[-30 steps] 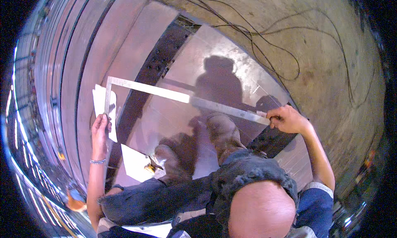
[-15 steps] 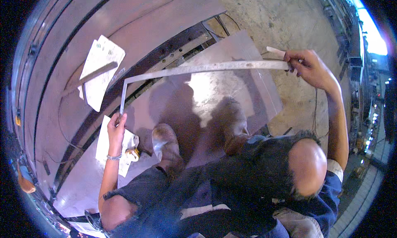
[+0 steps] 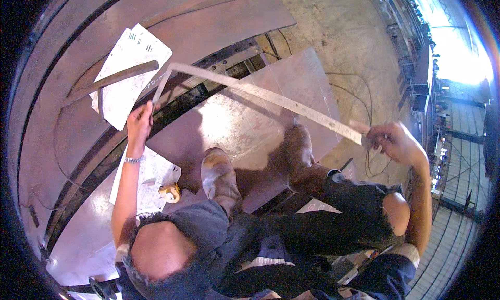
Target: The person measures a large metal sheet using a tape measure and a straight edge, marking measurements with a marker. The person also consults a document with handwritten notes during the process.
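Note:
A long L-shaped steel square (image 3: 271,95) is held in the air across the view, its corner at the upper left. My left hand (image 3: 139,124) is closed around the end of its short leg. At the far end of the long leg, my right hand (image 3: 397,143) grips the metal, slightly blurred. A pale, flat stick (image 3: 359,126) juts out from the fingers of that hand; its kind is unclear. Beneath the square lies a steel plate (image 3: 312,81), with my boots (image 3: 219,169) on or over it.
Printed sheets (image 3: 136,49) lie on the large plate at left under a dark L-shaped metal piece (image 3: 125,75). More paper (image 3: 148,167) and a yellow tape measure (image 3: 170,192) are beside my left knee. A dark slotted beam (image 3: 192,99) runs between the plates. A thin cable (image 3: 359,77) crosses the floor.
The square has tilted: its corner rose and its right end dropped. My left hand moved up and my right hand down. The view has shifted too.

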Demonstrator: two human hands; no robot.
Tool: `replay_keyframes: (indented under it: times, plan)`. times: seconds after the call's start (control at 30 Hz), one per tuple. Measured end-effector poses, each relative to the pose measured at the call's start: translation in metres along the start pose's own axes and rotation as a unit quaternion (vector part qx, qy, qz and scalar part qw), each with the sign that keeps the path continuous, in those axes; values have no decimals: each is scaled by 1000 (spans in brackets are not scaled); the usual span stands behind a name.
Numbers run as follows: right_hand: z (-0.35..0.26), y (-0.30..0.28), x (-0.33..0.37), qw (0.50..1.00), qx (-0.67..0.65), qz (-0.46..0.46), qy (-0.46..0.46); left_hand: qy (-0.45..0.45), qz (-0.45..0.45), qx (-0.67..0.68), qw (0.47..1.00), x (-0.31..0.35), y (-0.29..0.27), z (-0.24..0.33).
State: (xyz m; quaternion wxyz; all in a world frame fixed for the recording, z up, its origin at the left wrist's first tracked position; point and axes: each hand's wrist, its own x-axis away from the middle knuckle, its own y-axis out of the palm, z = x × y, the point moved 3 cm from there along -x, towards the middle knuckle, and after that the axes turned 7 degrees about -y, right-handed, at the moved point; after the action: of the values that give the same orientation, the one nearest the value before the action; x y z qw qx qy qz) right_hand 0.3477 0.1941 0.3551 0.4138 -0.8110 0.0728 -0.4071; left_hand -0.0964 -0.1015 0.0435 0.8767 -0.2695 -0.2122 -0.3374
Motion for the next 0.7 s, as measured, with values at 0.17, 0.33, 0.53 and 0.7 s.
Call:
replay_keyframes:
  times: [0.17,0.33,0.53,0.7]
  plan:
    - [-8,34,38,978,-193,-55,59,181,-6,-29,983,-54,29,64]
    - [-28,47,34,957,-273,-12,99,383,52,-162,908,-109,26,132]
    - [-45,66,6,937,-316,29,144,342,143,-233,899,-165,77,163]
    - [-62,147,-43,903,-389,-164,82,424,220,-287,831,-181,89,202]
